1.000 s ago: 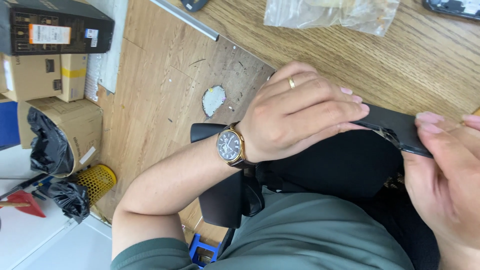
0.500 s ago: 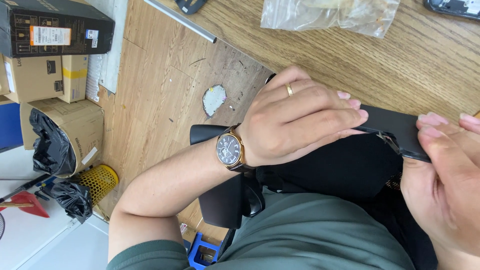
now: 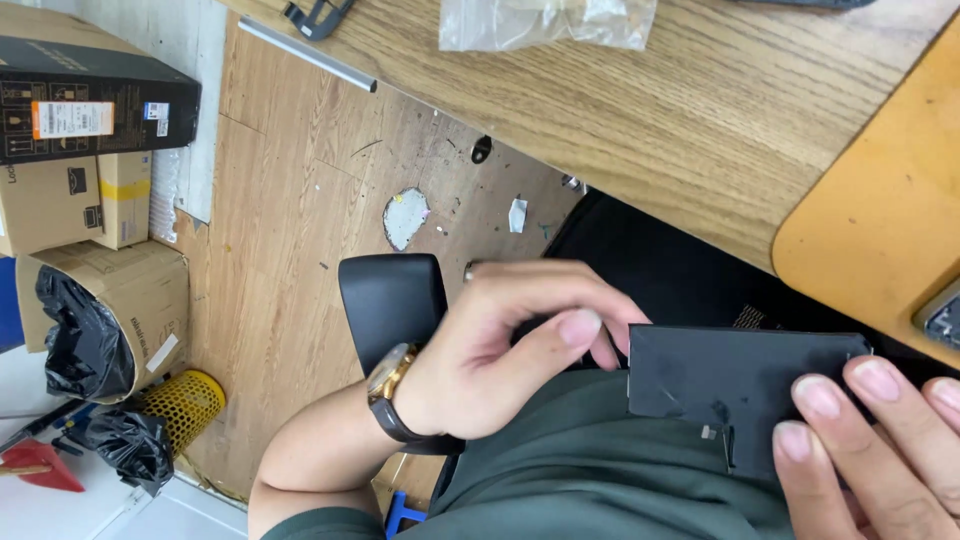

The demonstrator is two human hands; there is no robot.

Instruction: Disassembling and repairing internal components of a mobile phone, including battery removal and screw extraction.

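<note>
1. Since the earlier shot the left hand (image 3: 500,350) has turned over: it was lying knuckles-up across the black panel, and now it's curled with the thumb tip up against the panel's left edge, fingers loosely bent and not clearly pinching anything. The view has also slid so more floor shows.
2. That flat black panel (image 3: 740,385) sits low over the person's lap, above the green shirt (image 3: 600,480), just below the desk edge.
3. Right hand (image 3: 870,450) comes in from the bottom right corner, fingers pressed side by side on the panel's right end. Can't tell where its thumb is, it's hidden under the panel.
4. On the left wrist there's a gold watch (image 3: 385,375) on a dark strap, and right behind it a black chair armrest (image 3: 392,297).
5. Further out, the wooden desk (image 3: 650,130) runs across the top, with an orange mat (image 3: 880,230) at the right and a clear plastic bag (image 3: 545,22) near the top edge.
6. Way off on the floor at left: cardboard boxes (image 3: 75,200), a long black box (image 3: 95,105), a yellow mesh basket (image 3: 185,405) and black bin bags (image 3: 85,340).
</note>
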